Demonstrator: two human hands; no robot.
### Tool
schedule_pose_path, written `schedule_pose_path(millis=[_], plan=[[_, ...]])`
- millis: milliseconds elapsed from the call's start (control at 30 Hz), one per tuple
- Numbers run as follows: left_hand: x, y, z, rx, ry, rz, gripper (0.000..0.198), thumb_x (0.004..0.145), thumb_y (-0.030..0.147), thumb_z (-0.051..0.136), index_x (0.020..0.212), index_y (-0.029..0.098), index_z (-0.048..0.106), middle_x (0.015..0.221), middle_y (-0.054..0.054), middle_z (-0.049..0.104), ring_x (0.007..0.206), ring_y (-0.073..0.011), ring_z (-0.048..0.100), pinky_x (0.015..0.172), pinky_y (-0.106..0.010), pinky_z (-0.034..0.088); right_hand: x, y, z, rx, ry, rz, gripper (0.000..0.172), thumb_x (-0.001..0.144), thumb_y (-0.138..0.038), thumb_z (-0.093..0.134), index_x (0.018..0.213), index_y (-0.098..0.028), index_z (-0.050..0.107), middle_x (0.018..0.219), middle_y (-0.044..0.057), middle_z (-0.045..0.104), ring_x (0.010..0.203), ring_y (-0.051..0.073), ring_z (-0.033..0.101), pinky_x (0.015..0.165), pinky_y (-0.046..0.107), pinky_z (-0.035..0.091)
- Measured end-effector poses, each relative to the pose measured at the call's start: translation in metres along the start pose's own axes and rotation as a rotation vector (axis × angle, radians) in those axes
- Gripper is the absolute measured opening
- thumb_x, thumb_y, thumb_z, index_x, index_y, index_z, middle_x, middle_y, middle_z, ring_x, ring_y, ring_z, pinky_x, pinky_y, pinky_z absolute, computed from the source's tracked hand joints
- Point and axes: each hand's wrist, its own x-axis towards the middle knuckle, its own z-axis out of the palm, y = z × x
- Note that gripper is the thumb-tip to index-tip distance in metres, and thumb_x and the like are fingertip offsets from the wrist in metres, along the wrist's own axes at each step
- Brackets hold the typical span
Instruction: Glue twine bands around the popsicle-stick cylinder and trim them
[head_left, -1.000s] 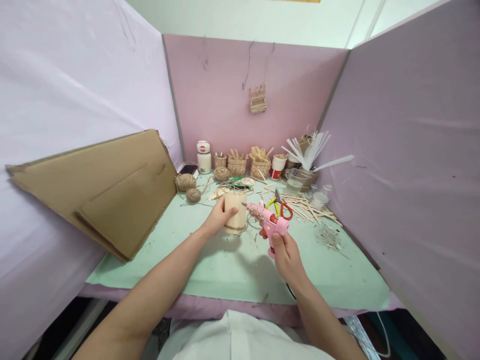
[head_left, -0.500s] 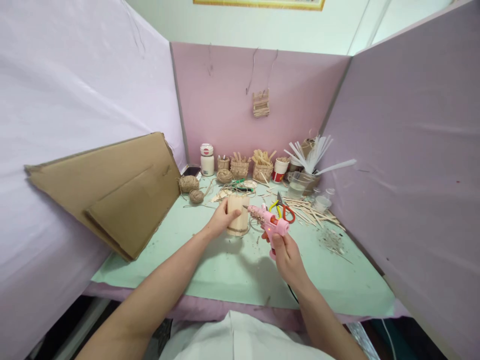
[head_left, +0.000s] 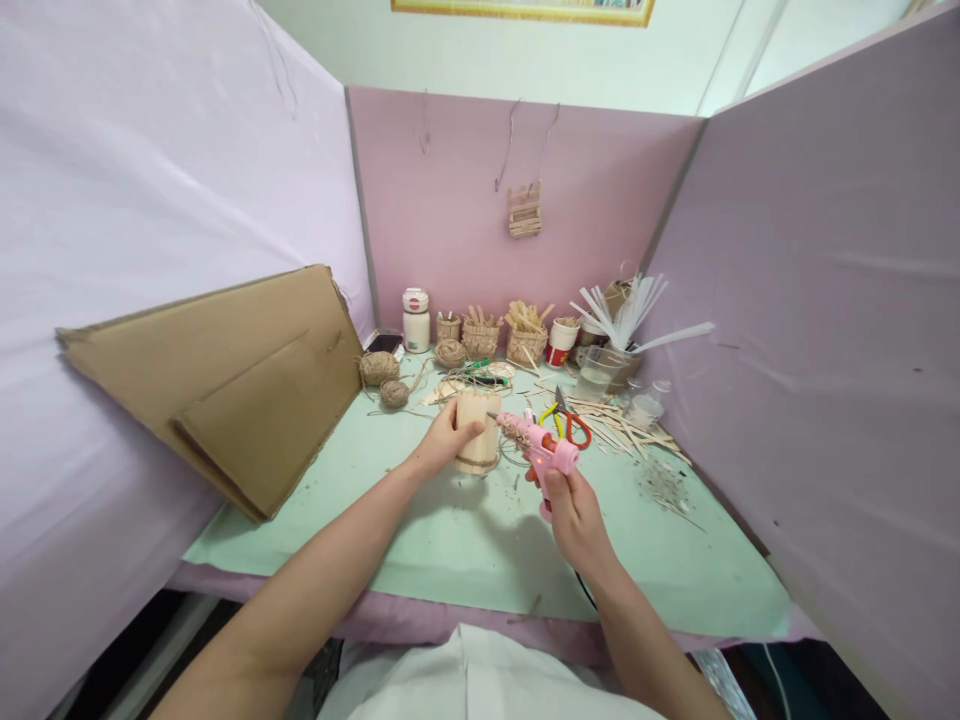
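Observation:
My left hand (head_left: 444,440) grips the left side of a small round container made of pale wooden sticks (head_left: 475,452), thumb lying across its front. A band of twine runs round the container near its bottom. In my right hand (head_left: 570,505) is a pink hot glue gun (head_left: 551,455), held by its handle with a small light glowing on it. The gun's nozzle points left and meets or nearly meets the upper front of the sticks. Just behind the gun lie red-handled scissors (head_left: 577,430) and a yellow-handled tool (head_left: 551,412).
Balls of twine (head_left: 380,368) lie at the back left, beside a leaning cardboard sheet (head_left: 277,400). Stick-filled baskets (head_left: 526,347), a white bottle (head_left: 415,325) and a paper cup (head_left: 561,343) line the back. Loose wooden strips (head_left: 619,422) and a clear cup (head_left: 596,372) are at right.
The view has shifted very slightly. Both hands, the container and the glue gun keep almost the same positions.

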Motion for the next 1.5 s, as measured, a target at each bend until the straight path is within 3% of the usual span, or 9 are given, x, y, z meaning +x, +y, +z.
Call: schedule_pose_path(millis=[333,1300,1500], plan=[[0.0009,-0.0013,-0.0002,0.009,-0.007,-0.003,0.076,0.063,0.058,0.072,0.118,0.013,0.047,0.123,-0.017,0.058,0.111,-0.0316,0.056,0.088,-0.038,0.046,0.0001,0.0034,-0.0004,0.003,0.006,-0.021,0.045,0.090,-0.058,0.038,0.084,-0.017,0.056,0.067,0.001,0.054,0.050,0.012,0.044,0.045,0.024,0.037],[-0.0004,0.0006,0.0003,0.032,0.015,-0.001,0.074,0.062,0.060,0.073,0.116,0.014,0.051,0.119,-0.016,0.061,0.109,-0.0307,0.058,0.087,-0.038,0.047,-0.0017,0.0070,-0.0003,0.019,-0.015,-0.002,0.044,0.090,-0.058,0.039,0.081,-0.018,0.054,0.062,-0.002,0.045,0.050,0.011,0.038,0.044,0.024,0.034],[-0.0011,0.0034,0.0011,0.044,0.011,0.004,0.074,0.063,0.060,0.072,0.116,0.013,0.050,0.120,-0.016,0.060,0.109,-0.0307,0.057,0.088,-0.038,0.047,-0.0010,0.0063,-0.0005,0.005,-0.009,-0.022,0.044,0.091,-0.056,0.040,0.095,-0.016,0.059,0.067,0.000,0.049,0.052,0.012,0.039,0.045,0.024,0.035]])
